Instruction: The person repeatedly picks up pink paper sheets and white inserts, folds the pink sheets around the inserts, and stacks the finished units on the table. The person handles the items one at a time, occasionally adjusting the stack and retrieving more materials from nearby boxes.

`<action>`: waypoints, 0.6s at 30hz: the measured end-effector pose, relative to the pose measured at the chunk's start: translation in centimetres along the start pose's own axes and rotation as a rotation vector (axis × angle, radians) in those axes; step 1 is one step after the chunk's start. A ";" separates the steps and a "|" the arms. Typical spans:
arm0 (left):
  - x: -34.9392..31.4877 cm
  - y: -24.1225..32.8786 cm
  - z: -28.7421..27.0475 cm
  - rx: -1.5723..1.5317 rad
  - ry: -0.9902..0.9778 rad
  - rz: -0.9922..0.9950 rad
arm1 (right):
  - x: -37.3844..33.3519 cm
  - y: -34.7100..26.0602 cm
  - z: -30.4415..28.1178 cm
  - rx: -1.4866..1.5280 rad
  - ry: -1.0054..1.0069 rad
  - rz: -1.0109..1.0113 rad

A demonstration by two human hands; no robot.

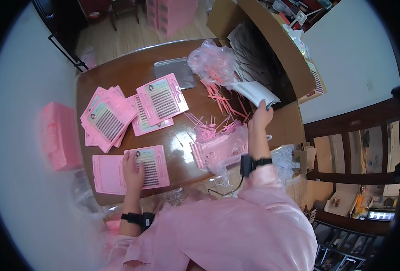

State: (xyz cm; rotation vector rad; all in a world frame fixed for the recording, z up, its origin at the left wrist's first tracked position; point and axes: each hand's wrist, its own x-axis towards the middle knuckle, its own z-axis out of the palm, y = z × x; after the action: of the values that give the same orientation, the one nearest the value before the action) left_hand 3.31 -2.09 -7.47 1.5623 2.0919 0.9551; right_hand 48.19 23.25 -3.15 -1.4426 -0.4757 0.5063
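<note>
Open pink case (118,174) lies at the table's (118,72) near edge, left hand (133,172) atop, fingers slightly spread, presumably steadying it. Right hand (262,116) pinches a white pouch (253,91) by the carton (279,40), seemingly set within easy reach.

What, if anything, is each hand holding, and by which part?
The right hand holds a white packet by its near edge. The left hand rests on an open pink case; any grip cannot be told.
</note>
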 end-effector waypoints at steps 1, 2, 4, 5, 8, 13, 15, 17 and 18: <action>0.5 0.5 -0.2 -0.020 0.007 0.038 | -2.8 -0.7 -1.3 -0.062 -0.088 -0.032; 1.2 0.9 -0.5 -0.062 -0.005 0.063 | -5.7 -1.1 -2.8 -0.079 -0.215 -0.101; 2.5 1.6 -1.0 -0.140 -0.025 0.110 | -10.1 -1.8 -5.0 -0.056 -0.395 0.103; 3.1 1.9 -1.2 -0.127 -0.011 0.146 | -11.3 -2.3 -5.6 -0.088 -0.517 0.151; 4.6 2.7 -1.4 -0.330 -0.050 0.129 | -13.8 -4.2 -6.7 -0.385 -0.864 -0.059; 6.0 3.9 -1.6 -0.779 -0.346 -0.074 | -17.0 -9.6 -5.8 -0.557 -1.263 0.064; 6.3 4.2 -1.8 -0.832 -0.469 -0.100 | -18.1 -11.2 -4.4 -0.525 -1.415 0.116; 6.4 4.3 -2.1 -0.827 -0.555 -0.102 | -19.1 -12.0 -2.7 -0.576 -1.496 0.143; 6.6 4.1 -2.5 -0.882 -0.691 -0.150 | -19.4 -12.2 -1.7 -0.590 -1.547 0.157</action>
State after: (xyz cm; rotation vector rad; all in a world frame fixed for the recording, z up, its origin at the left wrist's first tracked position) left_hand 2.39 4.04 -2.15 1.0226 1.0552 0.9110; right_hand 34.06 9.63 8.81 -1.3801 -1.8428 1.7074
